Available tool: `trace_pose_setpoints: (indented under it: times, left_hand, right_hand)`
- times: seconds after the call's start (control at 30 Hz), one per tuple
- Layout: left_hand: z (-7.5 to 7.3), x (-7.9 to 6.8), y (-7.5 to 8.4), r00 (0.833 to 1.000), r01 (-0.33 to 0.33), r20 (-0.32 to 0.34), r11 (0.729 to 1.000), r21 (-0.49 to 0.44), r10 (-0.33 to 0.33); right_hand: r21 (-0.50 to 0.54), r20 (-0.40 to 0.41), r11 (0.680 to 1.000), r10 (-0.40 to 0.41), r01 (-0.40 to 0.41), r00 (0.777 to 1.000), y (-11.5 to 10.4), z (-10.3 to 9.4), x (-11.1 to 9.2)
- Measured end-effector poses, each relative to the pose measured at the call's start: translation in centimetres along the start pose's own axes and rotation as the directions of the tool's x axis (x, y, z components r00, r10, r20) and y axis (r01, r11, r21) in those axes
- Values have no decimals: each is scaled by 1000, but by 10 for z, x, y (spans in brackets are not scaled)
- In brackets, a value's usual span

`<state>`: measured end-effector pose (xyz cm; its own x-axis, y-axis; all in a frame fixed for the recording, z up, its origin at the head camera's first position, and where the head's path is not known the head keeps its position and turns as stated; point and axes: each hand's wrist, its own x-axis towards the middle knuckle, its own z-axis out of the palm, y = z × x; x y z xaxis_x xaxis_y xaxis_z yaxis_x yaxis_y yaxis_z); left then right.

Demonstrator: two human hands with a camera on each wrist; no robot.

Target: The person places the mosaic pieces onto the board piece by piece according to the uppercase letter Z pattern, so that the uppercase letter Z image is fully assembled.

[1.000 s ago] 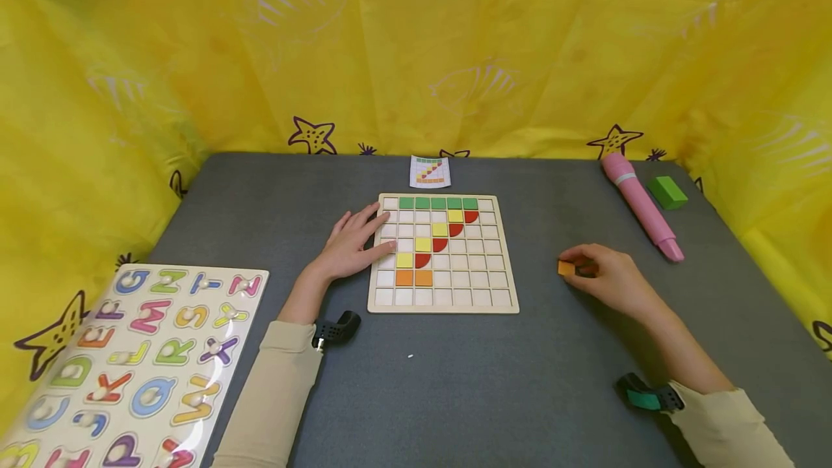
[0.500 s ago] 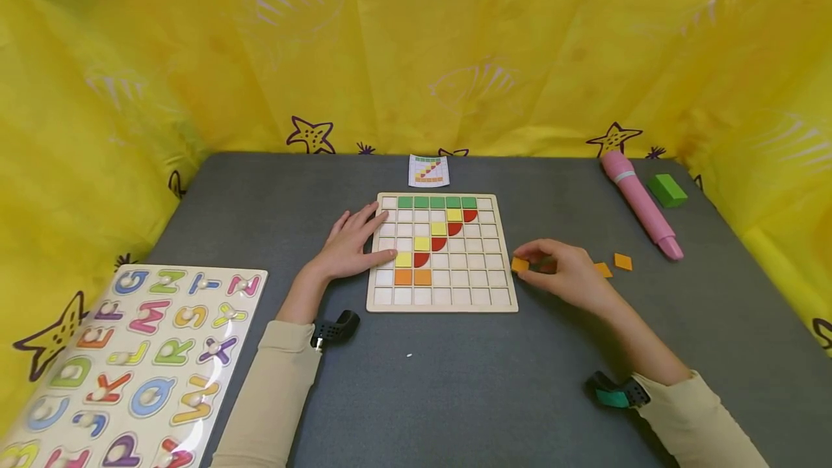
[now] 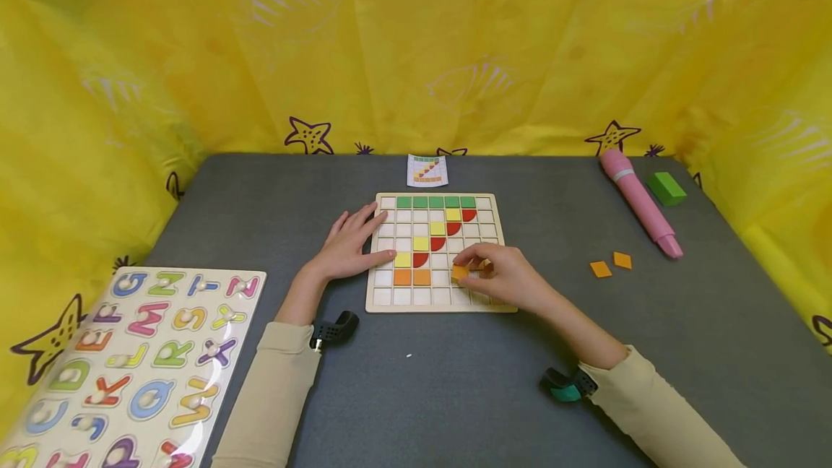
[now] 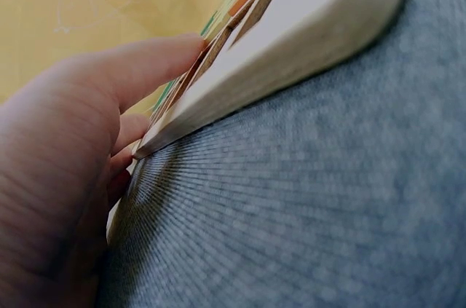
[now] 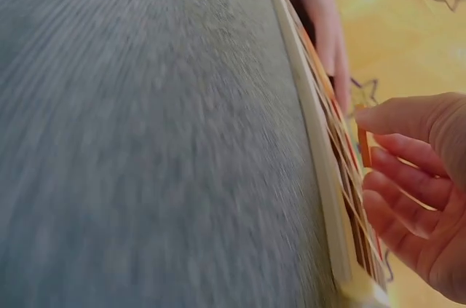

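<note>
A square wooden grid board [image 3: 442, 307] lies on the dark table, with green, yellow and orange square tiles and red quarter-round tiles in some cells. Two orange tiles [image 3: 412, 277] sit side by side in its second row from the front. My left hand [image 3: 346, 245] rests on the board's left edge, fingers spread and thumb on a cell, as the left wrist view also shows. Between thumb and fingertips, my right hand [image 3: 503, 274] pinches an orange square tile [image 5: 364, 139] over the right part of that same row. Some cells beneath the hand are hidden.
Two loose orange tiles [image 3: 612, 264] lie right of the board. Behind them are a pink microphone-shaped object [image 3: 642, 202] and a green block [image 3: 666, 188]. A small pattern card [image 3: 427, 171] lies behind the board. An alphabet puzzle board [image 3: 217, 341] fills the left front.
My right hand has carried the orange tile leftward from the table to over the board. Two loose orange tiles have come into view behind it. My left hand stays on the board.
</note>
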<state>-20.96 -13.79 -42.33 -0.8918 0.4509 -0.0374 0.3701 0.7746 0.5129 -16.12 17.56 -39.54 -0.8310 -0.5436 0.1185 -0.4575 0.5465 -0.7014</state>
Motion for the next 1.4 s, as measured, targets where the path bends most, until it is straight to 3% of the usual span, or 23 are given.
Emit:
trace_pose_setpoints:
  times: [0.47,0.93,1.4]
  left_hand:
    - [3,2,1,1000,1,2,1000,7,-1]
    - [3,2,1,1000,-13,-5,1000,-1,13]
    - [2,1,-2,1000,0,-9,1000,-5,0]
  right_hand:
    - [-125,58,987,-95,102,994,-8,19,16]
    - [-74,42,995,-59,62,997,-5,17,14]
    - [-52,-48,999,8,-11,999,13,-8,-12]
